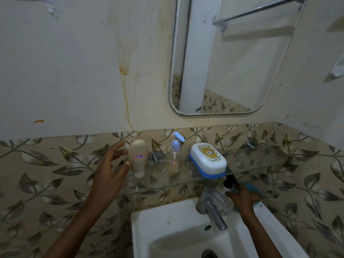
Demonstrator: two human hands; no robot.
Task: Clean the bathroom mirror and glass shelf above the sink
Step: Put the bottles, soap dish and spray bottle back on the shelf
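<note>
Three items on glass shelf (251,164); left hand (109,172) grip wide, right hand (243,198) seemingly holding blue cloth (254,189).

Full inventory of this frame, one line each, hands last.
Rounded-corner wall mirror: 1, silvery, upper centre-right.
Clear glass shelf: 1, transparent, on leaf-pattern tiles.
Beige squeeze tube labelled 17AB: 1, cap-down, shelf left.
Clear spray bottle with blue-white pump: 1, shelf middle.
White soap box with blue base: 1, shelf, right of bottle.
Chrome tap: 1, under shelf.
White ceramic sink: 1, bottom centre.
Blue cloth: 1, under right hand.
Left hand: open, fingers at tube.
Right hand: on cloth, holding something dark.
</note>
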